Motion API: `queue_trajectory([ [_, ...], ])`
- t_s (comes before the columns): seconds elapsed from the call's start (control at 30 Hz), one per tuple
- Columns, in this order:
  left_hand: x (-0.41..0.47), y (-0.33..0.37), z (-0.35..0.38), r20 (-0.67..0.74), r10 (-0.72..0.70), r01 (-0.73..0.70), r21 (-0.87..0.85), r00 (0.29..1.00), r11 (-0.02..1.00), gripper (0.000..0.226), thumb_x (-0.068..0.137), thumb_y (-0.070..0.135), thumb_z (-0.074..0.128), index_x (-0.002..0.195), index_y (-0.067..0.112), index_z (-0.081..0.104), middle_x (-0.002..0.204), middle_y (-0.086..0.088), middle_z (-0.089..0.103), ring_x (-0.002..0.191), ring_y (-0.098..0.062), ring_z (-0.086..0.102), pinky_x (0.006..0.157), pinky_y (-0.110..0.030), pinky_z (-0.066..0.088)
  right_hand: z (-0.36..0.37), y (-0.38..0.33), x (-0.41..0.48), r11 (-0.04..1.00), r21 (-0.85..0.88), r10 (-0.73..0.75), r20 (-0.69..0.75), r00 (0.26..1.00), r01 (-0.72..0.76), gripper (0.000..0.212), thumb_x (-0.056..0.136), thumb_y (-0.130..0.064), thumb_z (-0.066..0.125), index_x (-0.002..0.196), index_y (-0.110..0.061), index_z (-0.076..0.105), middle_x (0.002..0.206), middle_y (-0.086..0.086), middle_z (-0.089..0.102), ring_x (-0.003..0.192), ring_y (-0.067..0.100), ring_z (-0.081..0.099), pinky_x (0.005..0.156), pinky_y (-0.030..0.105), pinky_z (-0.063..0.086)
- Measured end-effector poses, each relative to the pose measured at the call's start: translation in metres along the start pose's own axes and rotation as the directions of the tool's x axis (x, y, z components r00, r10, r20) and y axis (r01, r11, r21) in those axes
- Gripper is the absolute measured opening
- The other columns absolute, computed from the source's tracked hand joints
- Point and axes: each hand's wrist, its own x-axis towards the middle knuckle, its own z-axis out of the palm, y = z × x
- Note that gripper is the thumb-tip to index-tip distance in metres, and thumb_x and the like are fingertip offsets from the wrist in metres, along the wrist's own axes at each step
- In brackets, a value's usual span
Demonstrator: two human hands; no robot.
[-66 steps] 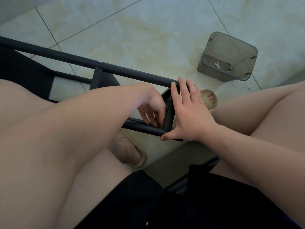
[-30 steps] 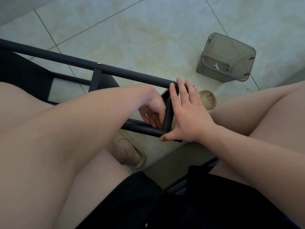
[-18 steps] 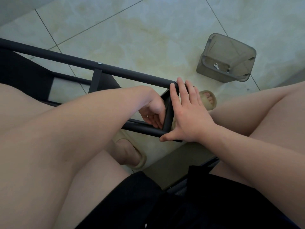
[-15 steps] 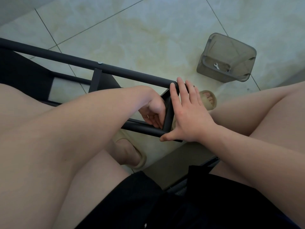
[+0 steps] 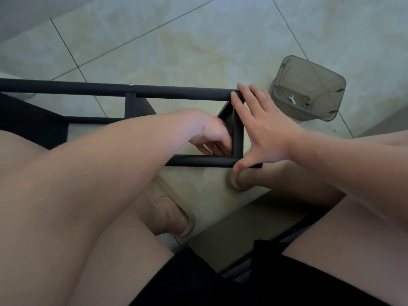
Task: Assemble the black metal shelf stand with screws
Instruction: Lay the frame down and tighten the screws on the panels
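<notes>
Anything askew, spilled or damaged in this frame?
Nothing stands out. The black metal shelf frame looks intact, and the small silver wrench and screws lie inside the grey translucent plastic container, none spilled.

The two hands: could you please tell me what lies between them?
Head view: the short black end bar lies between the left hand and the right hand.

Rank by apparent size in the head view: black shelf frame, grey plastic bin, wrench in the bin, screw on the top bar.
1. black shelf frame
2. grey plastic bin
3. wrench
4. screw, marginally smaller; both are tiny, so it's a close call.
</notes>
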Motion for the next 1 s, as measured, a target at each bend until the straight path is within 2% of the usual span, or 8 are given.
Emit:
queue_trajectory([
  [0.13, 0.008, 0.012, -0.011, 0.001, 0.025, -0.025, 0.009, 1.0, 1.0, 0.036, 0.091, 0.009, 0.065, 0.126, 0.006, 0.066, 0.104, -0.002, 0.072, 0.099, -0.016, 0.067, 0.094, -0.033, 0.048, -0.005, 0.015, 0.009, 0.999, -0.04, -0.029, -0.005, 1.0, 0.029, 0.159, 0.049, -0.098, 0.054, 0.16, -0.004, -0.009, 0.167, 0.022, -0.015, 0.154, 0.041, -0.013, 0.126, 0.049, -0.005],
  [0.23, 0.014, 0.017, -0.018, 0.035, 0.022, -0.024, 0.062, 0.999, 0.998, 0.036, 0.09, 0.01, 0.067, 0.125, 0.006, 0.067, 0.113, -0.006, 0.074, 0.11, -0.019, 0.068, 0.09, -0.032, 0.047, -0.003, 0.02, 0.011, 0.998, -0.036, -0.044, -0.018, 0.999, 0.043, 0.158, 0.049, -0.097, 0.053, 0.16, -0.003, -0.007, 0.167, 0.023, -0.013, 0.154, 0.041, -0.013, 0.124, 0.046, -0.008],
  [0.4, 0.019, 0.023, -0.028, 0.112, 0.019, -0.037, 0.161, 0.994, 0.986, 0.036, 0.088, 0.012, 0.072, 0.124, 0.01, 0.069, 0.116, -0.002, 0.074, 0.115, -0.016, 0.066, 0.103, -0.037, 0.045, 0.001, 0.024, 0.014, 0.998, -0.024, -0.054, -0.029, 0.998, 0.054, 0.157, 0.049, -0.097, 0.054, 0.16, -0.002, -0.005, 0.167, 0.023, -0.011, 0.154, 0.042, -0.013, 0.123, 0.044, -0.013],
  [0.7, 0.026, 0.025, -0.029, 0.207, -0.009, -0.031, 0.189, 0.978, 0.981, 0.038, 0.09, 0.009, 0.068, 0.128, 0.006, 0.065, 0.126, -0.006, 0.07, 0.121, -0.02, 0.062, 0.112, -0.043, 0.04, 0.004, 0.022, 0.014, 0.999, -0.009, -0.046, -0.022, 0.999, 0.045, 0.156, 0.049, -0.097, 0.053, 0.161, -0.004, -0.005, 0.167, 0.021, -0.013, 0.154, 0.041, -0.013, 0.122, 0.043, -0.016],
  [0.83, 0.025, 0.021, -0.027, 0.182, 0.013, -0.039, 0.14, 0.983, 0.989, 0.038, 0.089, 0.006, 0.068, 0.127, 0.004, 0.065, 0.125, -0.009, 0.07, 0.118, -0.022, 0.064, 0.109, -0.044, 0.042, 0.004, 0.022, 0.013, 0.999, 0.0, -0.049, -0.032, 0.998, 0.049, 0.156, 0.049, -0.096, 0.055, 0.161, -0.004, -0.003, 0.167, 0.022, -0.011, 0.154, 0.041, -0.012, 0.12, 0.041, -0.018],
  [1.0, 0.024, 0.014, -0.023, 0.147, 0.065, -0.072, 0.044, 0.987, 0.996, 0.038, 0.087, 0.0, 0.068, 0.126, 0.001, 0.064, 0.126, -0.016, 0.068, 0.1, -0.019, 0.064, 0.103, -0.043, 0.044, 0.004, 0.022, 0.014, 0.998, 0.005, -0.058, -0.051, 0.997, 0.058, 0.155, 0.049, -0.096, 0.051, 0.161, -0.003, -0.002, 0.167, 0.022, -0.01, 0.154, 0.041, -0.011, 0.121, 0.04, -0.017],
])
